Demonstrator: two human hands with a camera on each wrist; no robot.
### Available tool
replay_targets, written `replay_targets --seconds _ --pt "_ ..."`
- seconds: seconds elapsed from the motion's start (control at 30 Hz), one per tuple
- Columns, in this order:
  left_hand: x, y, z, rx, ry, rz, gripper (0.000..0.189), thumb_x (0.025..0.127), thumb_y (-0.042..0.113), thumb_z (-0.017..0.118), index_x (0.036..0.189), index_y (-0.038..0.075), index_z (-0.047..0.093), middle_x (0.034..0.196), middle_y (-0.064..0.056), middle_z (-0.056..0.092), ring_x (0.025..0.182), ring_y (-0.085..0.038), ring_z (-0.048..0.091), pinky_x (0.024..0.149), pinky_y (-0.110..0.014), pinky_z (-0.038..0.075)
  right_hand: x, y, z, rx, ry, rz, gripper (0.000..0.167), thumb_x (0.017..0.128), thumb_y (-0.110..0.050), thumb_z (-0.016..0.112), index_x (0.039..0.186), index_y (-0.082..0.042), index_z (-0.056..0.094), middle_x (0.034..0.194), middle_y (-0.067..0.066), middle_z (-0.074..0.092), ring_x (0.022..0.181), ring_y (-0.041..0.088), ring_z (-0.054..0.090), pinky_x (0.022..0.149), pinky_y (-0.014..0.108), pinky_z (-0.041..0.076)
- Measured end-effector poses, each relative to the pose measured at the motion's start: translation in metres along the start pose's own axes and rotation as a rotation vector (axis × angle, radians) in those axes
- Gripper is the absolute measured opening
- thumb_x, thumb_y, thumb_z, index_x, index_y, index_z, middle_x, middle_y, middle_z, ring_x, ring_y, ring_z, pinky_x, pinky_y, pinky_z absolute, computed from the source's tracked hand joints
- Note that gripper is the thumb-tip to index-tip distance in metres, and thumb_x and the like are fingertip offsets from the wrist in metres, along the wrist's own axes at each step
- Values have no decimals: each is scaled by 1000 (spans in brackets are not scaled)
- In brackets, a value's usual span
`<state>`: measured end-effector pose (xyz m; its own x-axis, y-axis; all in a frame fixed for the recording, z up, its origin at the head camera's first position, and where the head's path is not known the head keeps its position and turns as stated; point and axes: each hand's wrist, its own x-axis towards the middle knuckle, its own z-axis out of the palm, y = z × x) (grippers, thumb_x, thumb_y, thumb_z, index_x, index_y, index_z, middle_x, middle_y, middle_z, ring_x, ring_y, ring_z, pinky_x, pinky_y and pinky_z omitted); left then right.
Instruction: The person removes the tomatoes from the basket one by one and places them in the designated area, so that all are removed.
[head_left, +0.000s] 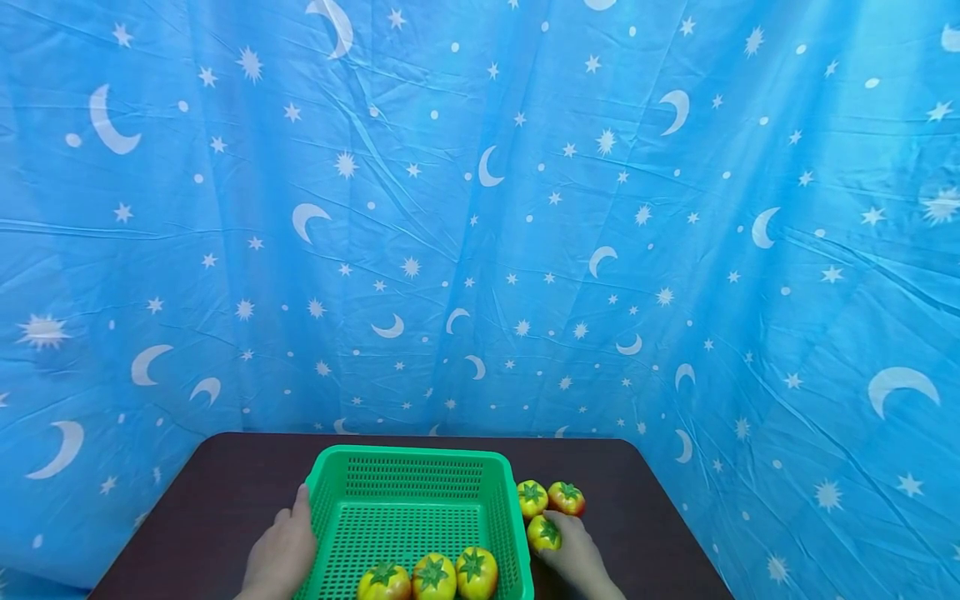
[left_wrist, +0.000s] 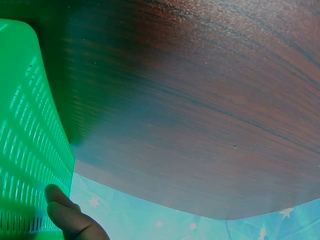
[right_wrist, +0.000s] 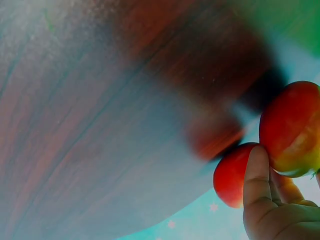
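Observation:
A green plastic basket (head_left: 411, 454) with slotted walls stands on the dark table, three yellow-red tomatoes with green star-shaped tops in its near part. One of these tomatoes (head_left: 433, 577) sits between the other two. My left hand (head_left: 283, 548) rests against the basket's left side; the left wrist view shows its fingers (left_wrist: 70, 215) at the outer wall. To the right of the basket, my right hand (head_left: 576, 552) grips a tomato (head_left: 543, 533) by its side. In the right wrist view, that tomato (right_wrist: 292, 130) shows its red underside above the fingers.
Two more tomatoes lie just beyond my right hand, a yellow one (head_left: 532, 498) by the basket wall and a redder one (head_left: 567, 497) beside it. The wood-grain table (head_left: 630, 500) ends at a blue curtain (head_left: 450, 250) with moons and stars.

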<state>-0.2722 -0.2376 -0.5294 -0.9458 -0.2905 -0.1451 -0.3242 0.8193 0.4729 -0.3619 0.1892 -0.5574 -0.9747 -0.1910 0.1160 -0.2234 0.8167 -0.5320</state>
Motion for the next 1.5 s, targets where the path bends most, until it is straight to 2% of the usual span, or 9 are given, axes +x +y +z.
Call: replay_targets --seconds 0.5,0.67,1.13,1.3,1.5 --pt "-3 2 -1 -19 -10 -5 60 103 2 39 155 -11 12 100 -24 57 72 -23 55 59 -40 46 -2 2 9 8 -13 24 56 74 -11 84 126 -5 65 123 24 59 105 38 61 82 56 52" --pt "-3 1 -2 -16 -14 3 60 103 3 40 155 -12 13 103 -25 58 74 -25 57 60 -41 47 -1 3 10 14 -30 57 61 75 -10 83 131 -4 61 125 25 58 108 39 60 85 58 52" --pt "-2 0 -3 -8 -7 16 58 104 2 38 154 -13 14 108 -27 58 81 -28 61 67 -47 51 -3 2 10 37 -20 81 66 75 -14 85 136 -6 59 129 27 56 112 45 57 86 60 50" --pt "-2 1 -2 -4 -3 19 59 103 2 39 155 -12 14 109 -28 58 82 -28 61 67 -47 52 -6 2 10 51 -6 70 73 75 -13 83 141 -4 54 131 29 55 115 46 57 86 60 51" --pt "-1 0 -2 -4 -6 19 58 104 2 38 155 -12 13 108 -28 58 80 -27 61 65 -46 51 -3 -1 3 67 -1 42 70 79 -14 79 142 -1 51 135 29 54 122 47 54 94 63 48"
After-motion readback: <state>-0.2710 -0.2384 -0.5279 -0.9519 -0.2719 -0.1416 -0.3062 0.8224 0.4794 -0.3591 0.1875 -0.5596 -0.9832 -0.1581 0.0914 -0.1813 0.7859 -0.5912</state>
